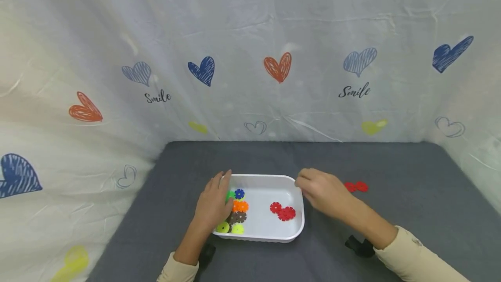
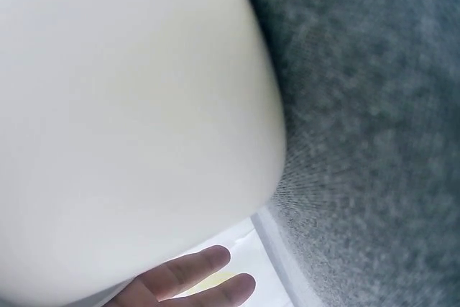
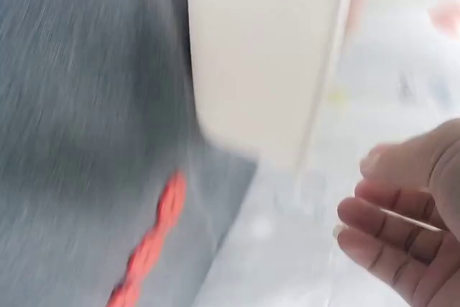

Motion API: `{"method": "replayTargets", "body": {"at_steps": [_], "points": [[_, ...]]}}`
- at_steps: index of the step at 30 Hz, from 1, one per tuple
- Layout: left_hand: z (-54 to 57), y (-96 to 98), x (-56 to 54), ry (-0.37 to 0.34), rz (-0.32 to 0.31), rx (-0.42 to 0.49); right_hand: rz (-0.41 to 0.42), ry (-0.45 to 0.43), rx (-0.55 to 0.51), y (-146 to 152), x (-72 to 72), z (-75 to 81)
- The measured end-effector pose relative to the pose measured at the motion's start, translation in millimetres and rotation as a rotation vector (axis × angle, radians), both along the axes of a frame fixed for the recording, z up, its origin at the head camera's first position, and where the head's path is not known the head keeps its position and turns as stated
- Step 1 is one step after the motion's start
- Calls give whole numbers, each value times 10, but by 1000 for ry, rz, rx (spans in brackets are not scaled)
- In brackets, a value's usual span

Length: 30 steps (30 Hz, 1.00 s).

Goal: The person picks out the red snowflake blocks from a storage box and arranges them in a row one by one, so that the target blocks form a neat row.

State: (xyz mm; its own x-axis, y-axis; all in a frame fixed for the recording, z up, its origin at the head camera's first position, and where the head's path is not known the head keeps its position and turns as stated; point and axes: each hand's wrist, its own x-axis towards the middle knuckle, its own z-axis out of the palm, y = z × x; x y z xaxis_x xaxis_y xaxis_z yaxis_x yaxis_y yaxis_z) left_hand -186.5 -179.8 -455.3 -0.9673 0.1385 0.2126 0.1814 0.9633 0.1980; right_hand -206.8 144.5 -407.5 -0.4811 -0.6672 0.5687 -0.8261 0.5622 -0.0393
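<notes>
A white tray (image 1: 258, 227) stands on the grey cloth between the hands. My left hand (image 1: 213, 206) lies over its left rim, fingers stretched out and thumb over the inside. Beside that thumb sit blue (image 1: 239, 193), orange (image 1: 240, 206), brown (image 1: 237, 217) and yellow-green (image 1: 237, 229) notched discs, with a green one partly covered. Red notched discs (image 1: 287, 213) lie in the tray's right half. At the right rim hovers my right hand (image 1: 321, 190), fingers loosely bent; in the right wrist view nothing shows between thumb and fingers.
More red discs (image 1: 356, 186) lie on the cloth right of the tray, seen as a red row (image 3: 147, 249) in the right wrist view. A white curtain (image 1: 235, 25) printed with hearts hangs behind and beside the grey table (image 1: 188, 160).
</notes>
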Motion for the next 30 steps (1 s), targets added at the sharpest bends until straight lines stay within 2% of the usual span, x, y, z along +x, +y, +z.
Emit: {"method": "replayTargets", "body": {"at_steps": [3, 6, 9, 11, 15, 18, 22, 30], "points": [[-3, 6, 7, 0, -3, 11, 110, -72, 131, -212, 44, -10], [0, 12, 18, 4, -7, 18, 175, -255, 290, -364, 61, -3], [1, 14, 22, 13, -10, 17, 197, -437, 437, -479, 49, -15], [0, 14, 20, 17, -11, 15, 190, -485, 512, -537, 37, -40], [-8, 12, 15, 26, -21, 17, 136, -432, 622, -612, 33, -84], [-9, 7, 7, 50, -39, 19, 86, -395, 661, -640, 33, -105], [-5, -10, 0, 80, -49, 17, 35, -373, 667, -674, 16, -130], [6, -12, 1, 58, -36, 4, -4, -384, 662, -694, -16, -154]]}}
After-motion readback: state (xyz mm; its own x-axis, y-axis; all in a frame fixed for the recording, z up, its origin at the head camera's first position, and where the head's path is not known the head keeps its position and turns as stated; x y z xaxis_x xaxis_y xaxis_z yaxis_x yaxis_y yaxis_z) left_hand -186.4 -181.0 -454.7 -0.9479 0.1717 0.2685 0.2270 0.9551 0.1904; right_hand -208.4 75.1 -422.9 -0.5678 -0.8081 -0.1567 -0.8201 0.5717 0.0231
